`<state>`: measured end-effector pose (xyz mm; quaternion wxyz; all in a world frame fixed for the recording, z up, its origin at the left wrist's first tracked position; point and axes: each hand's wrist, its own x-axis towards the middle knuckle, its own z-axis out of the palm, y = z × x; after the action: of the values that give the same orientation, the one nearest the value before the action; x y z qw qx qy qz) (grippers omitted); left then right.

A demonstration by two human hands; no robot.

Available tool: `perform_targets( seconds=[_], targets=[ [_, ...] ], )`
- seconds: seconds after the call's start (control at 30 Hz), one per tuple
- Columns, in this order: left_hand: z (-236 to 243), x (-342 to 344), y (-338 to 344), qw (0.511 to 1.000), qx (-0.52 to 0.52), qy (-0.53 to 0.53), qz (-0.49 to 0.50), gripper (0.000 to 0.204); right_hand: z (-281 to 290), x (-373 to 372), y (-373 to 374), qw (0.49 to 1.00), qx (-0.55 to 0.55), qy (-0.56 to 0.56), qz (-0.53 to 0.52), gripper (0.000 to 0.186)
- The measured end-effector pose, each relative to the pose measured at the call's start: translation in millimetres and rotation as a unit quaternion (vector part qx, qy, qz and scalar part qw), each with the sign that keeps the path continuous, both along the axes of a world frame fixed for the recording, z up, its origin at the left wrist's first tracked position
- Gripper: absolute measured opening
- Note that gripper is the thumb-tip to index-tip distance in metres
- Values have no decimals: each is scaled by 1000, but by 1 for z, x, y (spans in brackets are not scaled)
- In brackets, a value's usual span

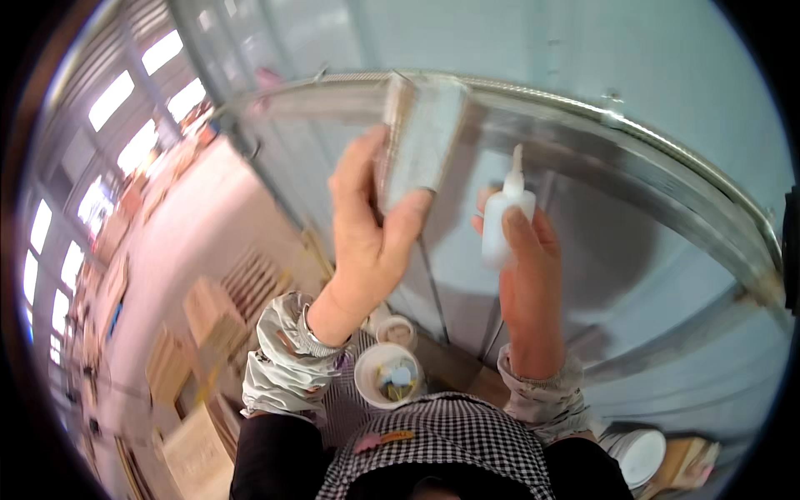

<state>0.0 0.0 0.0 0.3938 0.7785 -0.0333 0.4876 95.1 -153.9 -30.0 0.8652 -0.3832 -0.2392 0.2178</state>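
Raised in front of me, my left hand (362, 221) grips a flat rectangular block (429, 137) with a pale grey-green face and brownish edges. Motion blurs the block, so its material is unclear. Fingers wrap its left side and the thumb presses its lower face. To the right, my right hand (533, 283) is closed round a white squeeze bottle (497, 237), held upright with its narrow nozzle pointing up. The bottle and block are apart. Both are in front of a pale blue panelled wall (454, 258).
A metal rail (542, 93) runs across the wall behind my hands. Below stand a white bucket (364, 385) with small items inside and a smaller tub (397, 327). At lower right is a white round container (642, 457) beside a wooden piece (696, 461). Wooden crates (215, 312) stand on the left floor.
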Motion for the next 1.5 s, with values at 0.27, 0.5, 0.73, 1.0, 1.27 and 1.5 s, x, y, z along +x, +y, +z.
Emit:
perform_targets(
  seconds=[0.27,0.5,0.73,1.0,1.27,1.5],
  targets=[
    [-66,-122,-32,948,-16,264,178,56,-45,-36,41,925,-116,77,354,38],
    [-23,-198,-60,899,236,272,249,37,-66,-75,22,786,-222,-2,576,28],
    [-38,-291,-106,864,217,355,282,16,-63,-148,12,729,-206,-286,587,23],
    [-88,-429,-217,777,-167,293,531,31,-88,-266,-39,759,-207,-351,508,26],
    [-160,-504,-314,746,-248,301,540,21,-93,-394,-73,740,-178,-294,579,24],
    [-151,-557,-376,809,-504,-96,286,64,-115,-475,-116,608,-181,-198,747,29]
  ],
)
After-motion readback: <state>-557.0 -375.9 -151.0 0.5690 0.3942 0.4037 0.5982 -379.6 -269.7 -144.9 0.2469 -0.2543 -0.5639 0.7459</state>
